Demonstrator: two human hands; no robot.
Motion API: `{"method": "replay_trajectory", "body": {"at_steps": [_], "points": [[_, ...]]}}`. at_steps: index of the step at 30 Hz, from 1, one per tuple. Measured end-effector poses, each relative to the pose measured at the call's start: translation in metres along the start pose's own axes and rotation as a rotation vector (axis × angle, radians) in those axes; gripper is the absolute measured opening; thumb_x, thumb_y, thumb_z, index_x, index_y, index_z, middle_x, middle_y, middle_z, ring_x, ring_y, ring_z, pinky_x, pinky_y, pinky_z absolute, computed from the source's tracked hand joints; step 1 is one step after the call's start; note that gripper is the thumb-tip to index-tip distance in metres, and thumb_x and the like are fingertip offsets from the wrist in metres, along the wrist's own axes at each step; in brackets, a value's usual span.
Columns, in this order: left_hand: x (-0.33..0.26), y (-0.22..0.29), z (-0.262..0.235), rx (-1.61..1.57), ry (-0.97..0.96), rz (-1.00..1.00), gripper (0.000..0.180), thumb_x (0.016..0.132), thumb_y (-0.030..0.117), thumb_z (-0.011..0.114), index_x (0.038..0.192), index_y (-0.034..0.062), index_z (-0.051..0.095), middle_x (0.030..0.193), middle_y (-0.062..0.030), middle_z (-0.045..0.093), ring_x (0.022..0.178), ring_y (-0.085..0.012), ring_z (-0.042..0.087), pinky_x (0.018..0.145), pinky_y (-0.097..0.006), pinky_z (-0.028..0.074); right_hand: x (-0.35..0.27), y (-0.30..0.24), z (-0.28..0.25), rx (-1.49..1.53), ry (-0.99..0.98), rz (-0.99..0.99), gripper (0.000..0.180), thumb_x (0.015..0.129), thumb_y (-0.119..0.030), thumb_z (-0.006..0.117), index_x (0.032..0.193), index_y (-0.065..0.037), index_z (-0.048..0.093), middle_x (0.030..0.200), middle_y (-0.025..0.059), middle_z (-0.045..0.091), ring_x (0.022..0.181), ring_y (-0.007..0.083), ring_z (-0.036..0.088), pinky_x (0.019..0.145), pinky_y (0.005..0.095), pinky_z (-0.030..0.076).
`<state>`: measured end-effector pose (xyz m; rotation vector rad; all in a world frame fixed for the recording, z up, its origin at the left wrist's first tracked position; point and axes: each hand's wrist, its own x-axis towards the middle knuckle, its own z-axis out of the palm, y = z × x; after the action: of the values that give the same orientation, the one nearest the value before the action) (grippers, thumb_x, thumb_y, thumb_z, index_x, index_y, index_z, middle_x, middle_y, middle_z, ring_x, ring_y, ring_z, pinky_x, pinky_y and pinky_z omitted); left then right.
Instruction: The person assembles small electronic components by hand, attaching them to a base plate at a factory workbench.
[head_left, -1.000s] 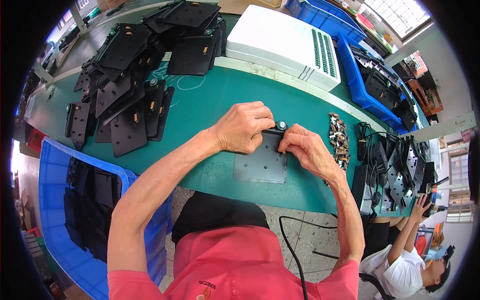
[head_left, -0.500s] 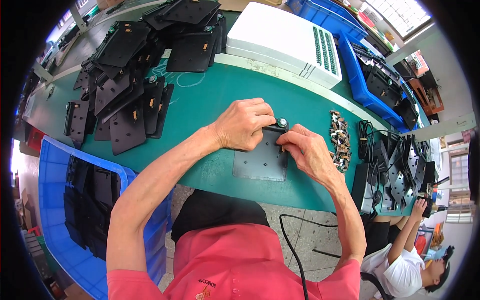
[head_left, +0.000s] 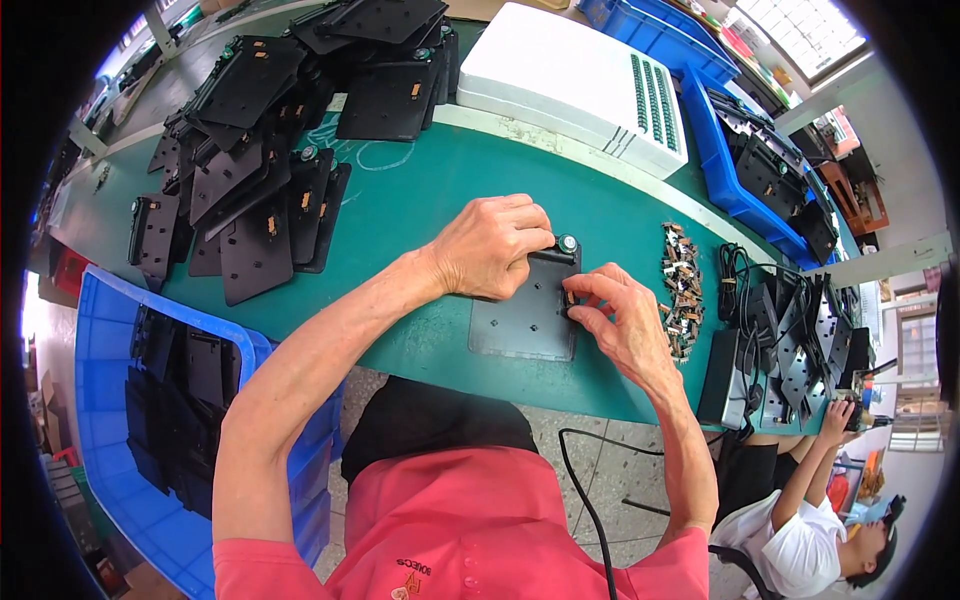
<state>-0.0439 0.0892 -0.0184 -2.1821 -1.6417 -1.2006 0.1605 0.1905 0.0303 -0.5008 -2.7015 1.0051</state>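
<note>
Both hands work one black plate (head_left: 525, 318) on the green table (head_left: 420, 200); left hand (head_left: 490, 245) presses it flat for steadiness; right hand (head_left: 615, 320) pinches a small part at its right edge.

Coral-pink short-sleeved shirt with small dark chest print; dark trousers; forearms bare; no gloves, rings or watch.

An assembly workshop is showing here — black plates (head_left: 255, 170) are piling up far left on a long green bench (head_left: 420, 200), blue bins (head_left: 110, 420) are sitting alongside, and another worker (head_left: 800, 530) is sitting near right.
</note>
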Motion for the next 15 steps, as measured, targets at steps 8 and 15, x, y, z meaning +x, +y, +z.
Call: {"method": "replay_trajectory", "body": {"at_steps": [8, 15], "points": [[0.001, 0.0, 0.001, -0.003, 0.003, -0.002, 0.03, 0.059, -0.007, 0.057, 0.086, 0.0004, 0.067, 0.092, -0.0105, 0.066, 0.082, -0.0279, 0.062, 0.07, -0.037, 0.053, -0.001, -0.003, 0.008, -0.026, 0.066, -0.012, 0.023, 0.076, -0.002, 0.07, 0.099, -0.001, 0.069, 0.083, 0.0132, 0.062, 0.074, 0.03, 0.063, 0.069, 0.0392, 0.05], [-0.001, 0.0, 0.001, -0.009, -0.001, -0.012, 0.029, 0.059, -0.008, 0.057, 0.086, 0.0, 0.066, 0.091, -0.0103, 0.066, 0.082, -0.0276, 0.062, 0.07, -0.037, 0.053, 0.006, -0.014, 0.006, -0.19, 0.028, 0.013, 0.02, 0.074, 0.0, 0.069, 0.094, 0.001, 0.068, 0.083, 0.0154, 0.063, 0.078, 0.0338, 0.064, 0.07, 0.0407, 0.052]]}}
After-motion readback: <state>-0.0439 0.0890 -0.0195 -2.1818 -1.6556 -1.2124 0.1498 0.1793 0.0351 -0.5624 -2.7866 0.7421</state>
